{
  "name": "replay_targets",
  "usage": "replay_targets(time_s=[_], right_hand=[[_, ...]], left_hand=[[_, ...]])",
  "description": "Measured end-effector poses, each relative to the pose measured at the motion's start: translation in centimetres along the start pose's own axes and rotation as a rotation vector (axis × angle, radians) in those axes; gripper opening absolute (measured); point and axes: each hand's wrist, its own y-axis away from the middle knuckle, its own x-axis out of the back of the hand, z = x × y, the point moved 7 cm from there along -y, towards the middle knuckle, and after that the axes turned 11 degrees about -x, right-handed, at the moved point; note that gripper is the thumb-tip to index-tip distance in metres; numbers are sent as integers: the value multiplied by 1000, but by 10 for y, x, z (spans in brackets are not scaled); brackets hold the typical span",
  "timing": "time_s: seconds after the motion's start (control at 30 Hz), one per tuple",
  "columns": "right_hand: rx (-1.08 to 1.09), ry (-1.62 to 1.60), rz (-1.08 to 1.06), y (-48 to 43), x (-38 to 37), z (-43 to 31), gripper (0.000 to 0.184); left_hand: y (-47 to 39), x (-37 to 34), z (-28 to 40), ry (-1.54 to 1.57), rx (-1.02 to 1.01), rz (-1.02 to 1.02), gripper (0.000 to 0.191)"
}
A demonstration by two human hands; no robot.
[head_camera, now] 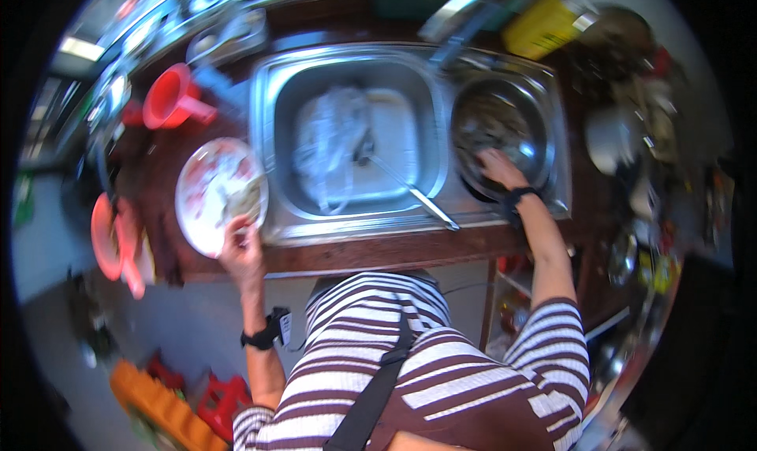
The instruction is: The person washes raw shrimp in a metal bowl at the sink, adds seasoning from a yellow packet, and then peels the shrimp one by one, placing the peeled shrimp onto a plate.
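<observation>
My left hand (243, 247) is at the near right edge of a white plate with red patterning (204, 185), its fingers pinched on a pale, blurred piece (246, 198) over the plate. On the right, my right hand (498, 166) reaches down into a round metal bowl (547, 126) set in the smaller sink basin. Brownish pieces (494, 120) lie in that bowl; whether my fingers hold any of them is hidden. Between the hands, the larger steel sink basin (390, 149) holds a clear plastic bag (334, 143). A knife (434, 208) rests across its near right rim.
A red plastic mug (171, 99) stands behind the plate, and an orange-red handled strainer or dipper (112, 238) is at the counter's left end. A yellow box (541, 28) stands behind the right basin. Pots and utensils crowd the right side.
</observation>
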Motion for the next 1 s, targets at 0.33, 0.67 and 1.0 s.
replay_targets(time_s=[0.33, 0.67, 1.0], right_hand=[[-224, -6, 32, -8, 46, 8, 30], [110, -1051, 218, 56, 188, -230, 11], [625, -875, 375, 68, 119, -514, 18]], left_hand=[[31, 13, -25, 232, 165, 50, 8], [-2, 26, -36, 556, 318, -85, 15], [-38, 28, -49, 1307, 523, -208, 24]])
